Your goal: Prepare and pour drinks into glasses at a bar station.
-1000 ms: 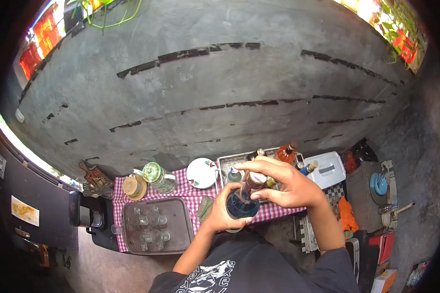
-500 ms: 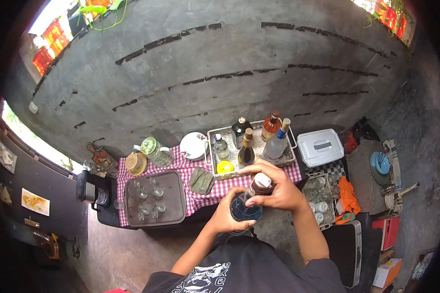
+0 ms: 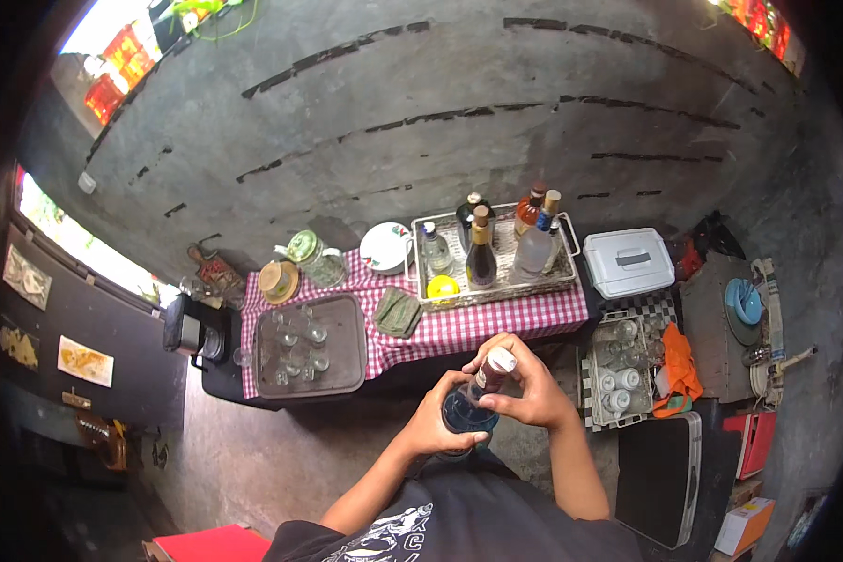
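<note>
Close in front of my body I hold a dark bluish glass bottle point(image 3: 466, 415) with a dark brown neck wrap and a whitish top. My left hand point(image 3: 433, 420) is wrapped round its body. The fingers of my right hand point(image 3: 536, 389) are closed round the neck, just under the top. The bottle's lower part is mostly hidden by my hands. Beyond them, on the table, a pale woven tray point(image 3: 496, 298) carries several bottles, among them a dark wine-shaped bottle point(image 3: 481, 262) and a clear bottle with a blue neck point(image 3: 534, 251), plus a yellow round thing point(image 3: 443, 287).
On the checked tablecloth point(image 3: 520, 318) stand a brown tray point(image 3: 348, 370) of small glasses, a folded green cloth point(image 3: 398, 313), a patterned jar point(image 3: 317, 258) and a white plate point(image 3: 386, 245). Rightward are a lidded white box point(image 3: 630, 273), a glass-filled basket point(image 3: 618, 412) and orange cloth point(image 3: 679, 365).
The view has shifted, so the table appears farther from my hands. The bottle sits lower, nearer my body, and its neck leans slightly more. Both hands keep hold; my right fingers have drawn in closer round the neck.
</note>
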A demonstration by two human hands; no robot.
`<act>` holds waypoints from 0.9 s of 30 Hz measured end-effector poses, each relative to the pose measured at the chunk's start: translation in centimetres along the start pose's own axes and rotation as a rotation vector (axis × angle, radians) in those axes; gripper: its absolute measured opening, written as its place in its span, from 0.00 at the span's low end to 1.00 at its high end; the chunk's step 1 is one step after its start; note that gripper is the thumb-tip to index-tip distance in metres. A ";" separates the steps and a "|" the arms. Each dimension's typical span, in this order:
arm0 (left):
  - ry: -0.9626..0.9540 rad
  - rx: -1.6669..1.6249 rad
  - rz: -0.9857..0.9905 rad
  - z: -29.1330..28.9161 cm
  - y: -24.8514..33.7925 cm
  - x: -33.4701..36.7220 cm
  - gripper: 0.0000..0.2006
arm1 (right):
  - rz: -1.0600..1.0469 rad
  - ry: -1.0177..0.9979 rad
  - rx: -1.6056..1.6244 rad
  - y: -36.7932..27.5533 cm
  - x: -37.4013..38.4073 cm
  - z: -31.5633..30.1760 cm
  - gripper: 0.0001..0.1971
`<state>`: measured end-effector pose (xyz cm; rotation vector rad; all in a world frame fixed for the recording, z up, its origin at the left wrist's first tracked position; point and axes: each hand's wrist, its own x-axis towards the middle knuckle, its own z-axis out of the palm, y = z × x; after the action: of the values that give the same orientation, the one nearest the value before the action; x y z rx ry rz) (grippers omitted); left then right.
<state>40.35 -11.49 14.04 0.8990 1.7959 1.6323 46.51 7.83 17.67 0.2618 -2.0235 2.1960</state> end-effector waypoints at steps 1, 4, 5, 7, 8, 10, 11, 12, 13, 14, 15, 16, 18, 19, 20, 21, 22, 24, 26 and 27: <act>0.015 0.002 -0.008 -0.2 0.0 -0.4 0.38 | 0.028 0.025 0.106 0.0 0.0 0.6 0.24; 0.050 0.063 -0.041 -1.2 -0.2 -2.0 0.39 | -0.012 0.002 0.108 0.4 0.7 2.2 0.22; 0.061 0.064 -0.046 -1.8 -0.4 -2.7 0.39 | -0.034 -0.010 0.107 0.6 1.0 2.9 0.22; 0.099 0.052 -0.047 -2.7 -0.7 -3.8 0.39 | -0.040 -0.031 0.100 0.6 1.7 4.2 0.21; 0.111 0.050 -0.045 -3.2 -0.7 -4.3 0.39 | -0.031 -0.043 0.126 0.9 2.0 4.9 0.21; 0.135 0.055 -0.044 -4.2 -0.8 -5.6 0.39 | -0.019 -0.067 0.148 1.1 2.6 6.5 0.20; 0.147 0.050 -0.040 -4.9 -1.0 -6.3 0.39 | -0.017 -0.080 0.145 1.1 2.9 7.4 0.20; 0.159 0.050 -0.032 -5.5 -1.1 -7.0 0.39 | -0.017 -0.093 0.142 1.1 3.2 8.4 0.20; 0.170 0.049 -0.023 -6.2 -1.2 -7.8 0.40 | -0.015 -0.105 0.137 1.2 3.5 9.4 0.20; 0.182 0.044 -0.018 -6.9 -1.1 -8.5 0.40 | -0.008 -0.115 0.140 1.5 3.7 10.3 0.20; 0.202 0.028 -0.009 -7.5 -1.0 -9.2 0.40 | -0.001 -0.124 0.142 1.7 4.0 11.3 0.20; 0.221 0.011 -0.001 -8.3 -0.9 -9.9 0.40 | 0.000 -0.136 0.134 1.9 4.1 12.4 0.20; 0.228 -0.003 0.004 -10.0 -1.1 -11.6 0.40 | 0.057 -0.122 0.211 2.2 4.3 14.8 0.18; 0.224 -0.012 0.000 -11.0 -1.2 -12.6 0.40 | 0.059 -0.135 0.205 2.3 4.5 16.1 0.18; 0.236 -0.017 0.005 -11.9 -1.4 -13.5 0.40 | 0.077 -0.135 0.214 2.5 4.7 17.3 0.18; 0.241 -0.031 0.002 -12.8 -1.7 -14.4 0.40 | 0.095 -0.134 0.223 2.6 4.9 18.6 0.19; 0.247 -0.045 -0.001 -13.7 -2.0 -15.3 0.39 | 0.098 -0.144 0.217 2.7 5.1 20.0 0.19; 0.268 -0.065 -0.004 -15.5 -2.4 -17.4 0.39 | 0.133 -0.177 0.189 3.1 5.4 22.6 0.18; 0.287 -0.084 -0.012 -17.2 -2.9 -19.4 0.39 | 0.136 -0.173 0.185 3.9 5.7 25.3 0.20; 0.300 -0.079 -0.024 -18.2 -3.0 -20.3 0.39 | 0.133 -0.162 0.187 4.3 5.8 26.5 0.21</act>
<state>38.75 -38.80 12.31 0.6197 1.9122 1.8886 40.72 -19.01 16.86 0.3455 -1.9673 2.5271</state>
